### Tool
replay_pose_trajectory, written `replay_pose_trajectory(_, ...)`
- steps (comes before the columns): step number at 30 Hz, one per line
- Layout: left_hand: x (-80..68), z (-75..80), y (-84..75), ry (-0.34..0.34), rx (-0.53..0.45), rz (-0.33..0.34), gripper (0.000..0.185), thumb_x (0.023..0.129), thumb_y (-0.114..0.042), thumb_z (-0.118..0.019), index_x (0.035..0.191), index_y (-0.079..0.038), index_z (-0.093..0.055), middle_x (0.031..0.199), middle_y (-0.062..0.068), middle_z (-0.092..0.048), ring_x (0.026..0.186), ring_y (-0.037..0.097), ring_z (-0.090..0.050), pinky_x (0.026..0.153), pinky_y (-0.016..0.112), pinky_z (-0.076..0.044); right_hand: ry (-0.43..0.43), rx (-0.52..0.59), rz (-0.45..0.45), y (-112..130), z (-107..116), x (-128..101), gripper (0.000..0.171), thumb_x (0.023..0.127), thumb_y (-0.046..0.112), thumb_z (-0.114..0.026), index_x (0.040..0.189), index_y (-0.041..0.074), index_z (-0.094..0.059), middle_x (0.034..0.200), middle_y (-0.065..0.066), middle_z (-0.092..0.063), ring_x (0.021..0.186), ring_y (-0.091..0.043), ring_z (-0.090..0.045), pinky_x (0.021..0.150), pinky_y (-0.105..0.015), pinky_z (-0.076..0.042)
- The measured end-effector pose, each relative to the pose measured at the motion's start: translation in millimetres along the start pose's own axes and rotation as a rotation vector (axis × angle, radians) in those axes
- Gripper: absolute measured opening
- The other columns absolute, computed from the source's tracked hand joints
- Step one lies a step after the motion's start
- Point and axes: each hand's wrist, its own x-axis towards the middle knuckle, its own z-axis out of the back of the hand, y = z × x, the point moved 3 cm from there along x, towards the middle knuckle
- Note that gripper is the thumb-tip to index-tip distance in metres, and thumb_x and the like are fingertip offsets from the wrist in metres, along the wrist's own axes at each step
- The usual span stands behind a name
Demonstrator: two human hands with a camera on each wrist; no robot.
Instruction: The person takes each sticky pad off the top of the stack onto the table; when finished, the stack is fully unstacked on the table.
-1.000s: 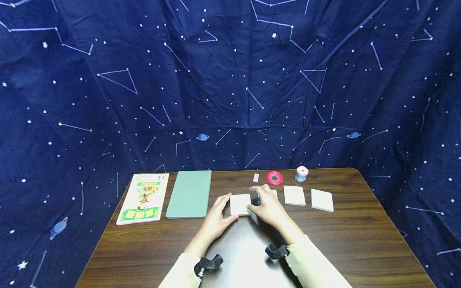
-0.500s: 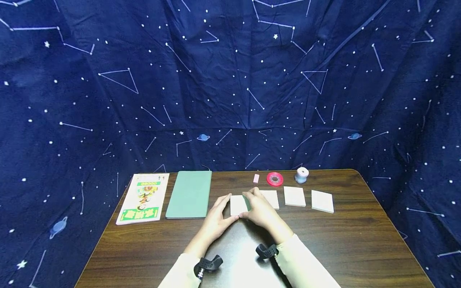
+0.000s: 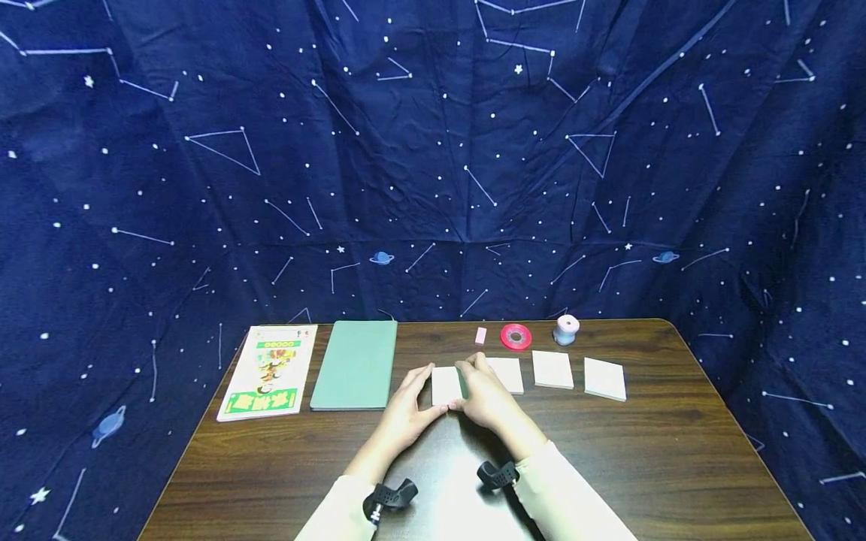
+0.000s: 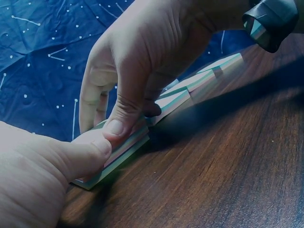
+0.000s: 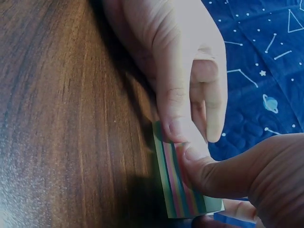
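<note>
Two-Handed Hold

The person's left hand (image 3: 404, 410) and right hand (image 3: 489, 400) grip a square, white-topped paper stack with multicoloured edges (image 3: 444, 386), thumbs side by side, on the brown wood-grain table (image 3: 649, 458), left of three white-topped square pads (image 3: 552, 369).

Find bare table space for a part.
Free: brown woodgrain tabletop right of right cream sleeve, up to white square pads; left of left cream sleeve, up to green rectangular notebook. Crowded: left hand and right hand around stripe-sided paper stack.

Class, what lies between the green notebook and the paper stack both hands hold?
The left hand and some bare tabletop, as the head view shows.
</note>
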Motion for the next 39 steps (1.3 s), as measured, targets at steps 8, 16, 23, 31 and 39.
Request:
replay_pose_trajectory(8, 0.9, 1.1, -1.8, 0.026, -0.015, 0.05, 0.086, 0.091, -0.02, -0.089, 0.162, 0.001, -0.047, 0.159, 0.019, -0.055, 0.148, 0.038, -0.056, 0.123, 0.058, -0.046, -0.05, 0.004, 0.003, 2.9, 0.8, -2.3, 0.076, 0.075, 0.015, -0.1, 0.14, 0.0, -0.062, 0.128, -0.021, -0.054, 0.114, -0.038, -0.065, 0.105, -0.053, -0.057)
replay_pose_trajectory(16, -0.2, 0.2, -1.3, 0.009, 0.006, 0.008, 0.088, 0.088, -0.015, -0.09, 0.161, 0.005, -0.046, 0.155, 0.021, -0.057, 0.144, 0.041, -0.058, 0.12, 0.061, -0.047, -0.084, -0.026, -0.008, 2.2, -1.8, -3.6, 0.077, 0.074, 0.016, -0.1, 0.138, 0.008, -0.06, 0.121, -0.018, -0.057, 0.107, -0.033, -0.065, 0.1, -0.051, -0.059)
replay_pose_trajectory(23, -1.8, 0.8, -1.0, -0.03, 0.018, -0.066, 0.091, 0.086, -0.013, -0.091, 0.161, 0.007, -0.043, 0.149, 0.024, -0.059, 0.138, 0.045, -0.061, 0.115, 0.062, -0.051, -0.148, -0.026, -0.002, 2.4, -0.1, -5.1, 0.08, 0.069, 0.016, -0.104, 0.136, 0.008, -0.061, 0.121, -0.016, -0.056, 0.109, -0.037, -0.064, 0.098, -0.053, -0.058)
replay_pose_trajectory(31, -1.1, -0.2, 0.6, -0.026, 0.04, -0.061, 0.087, 0.088, -0.013, -0.089, 0.162, 0.004, -0.045, 0.152, 0.023, -0.058, 0.14, 0.044, -0.059, 0.116, 0.061, -0.05, -0.194, 0.014, 0.007, -1.1, -1.1, -5.7, 0.084, 0.063, 0.012, -0.106, 0.134, 0.01, -0.061, 0.124, -0.018, -0.052, 0.112, -0.04, -0.064, 0.101, -0.054, -0.058)
replay_pose_trajectory(39, -0.1, 1.4, -4.7, 0.021, 0.019, 0.037, 0.085, 0.091, -0.007, -0.086, 0.163, 0.004, -0.043, 0.158, 0.02, -0.055, 0.148, 0.039, -0.056, 0.124, 0.057, -0.045, -0.225, -0.011, 0.023, -2.1, -1.8, -9.0, 0.081, 0.063, 0.014, -0.106, 0.126, 0.015, -0.055, 0.117, -0.018, -0.057, 0.11, -0.039, -0.062, 0.097, -0.053, -0.057)
